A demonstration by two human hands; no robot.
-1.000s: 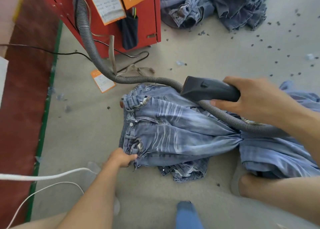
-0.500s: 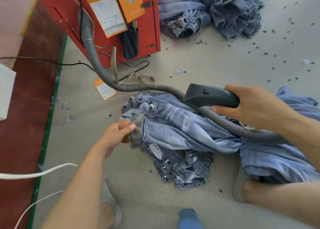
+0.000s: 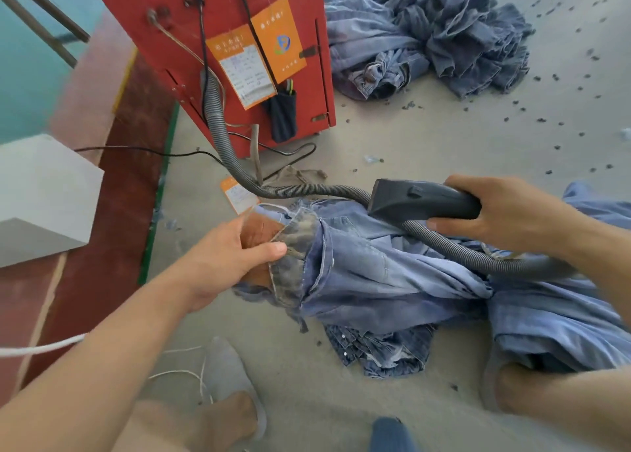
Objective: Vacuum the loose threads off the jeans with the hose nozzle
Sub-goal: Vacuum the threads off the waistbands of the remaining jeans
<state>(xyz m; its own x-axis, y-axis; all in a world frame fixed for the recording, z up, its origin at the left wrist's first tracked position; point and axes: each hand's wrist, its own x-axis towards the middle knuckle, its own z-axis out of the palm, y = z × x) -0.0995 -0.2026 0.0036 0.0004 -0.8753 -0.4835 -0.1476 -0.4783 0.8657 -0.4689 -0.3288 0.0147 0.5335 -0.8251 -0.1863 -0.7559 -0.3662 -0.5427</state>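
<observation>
Jeans (image 3: 375, 274): light blue denim, lying crumpled on the concrete floor (image 3: 426, 151) in the middle of the view, waistband end turned toward the left. The waistband is folded back so that the inside and a brown patch show.

Left hand (image 3: 232, 257): grip clamped on the turned-back waistband, thumb on top, fingers curled beneath the cloth, holding that end lifted slightly off the floor.

Right hand (image 3: 505, 212): grip closed round the rear of the dark grey hose nozzle (image 3: 420, 199). The nozzle lies roughly level, its wide mouth pointing left, just above the upper edge of the jeans near the waistband; whether the mouth touches the denim cannot be told.

Ribbed grey hose (image 3: 218, 127): runs down from the red cabinet (image 3: 211, 1) at the top of the view, bends along the floor behind the jeans, passes under the nozzle and loops across the jeans toward the right.

Further items: a pile of blue jeans (image 3: 426, 35) on the floor at the top right, well apart from the worked pair; dark scraps (image 3: 539, 120) scattered over the floor at the right; orange cards (image 3: 259, 55) on the cabinet's face; a grey slipper (image 3: 228, 376) on a foot at the bottom; a white cord (image 3: 41, 349) at the left edge.
</observation>
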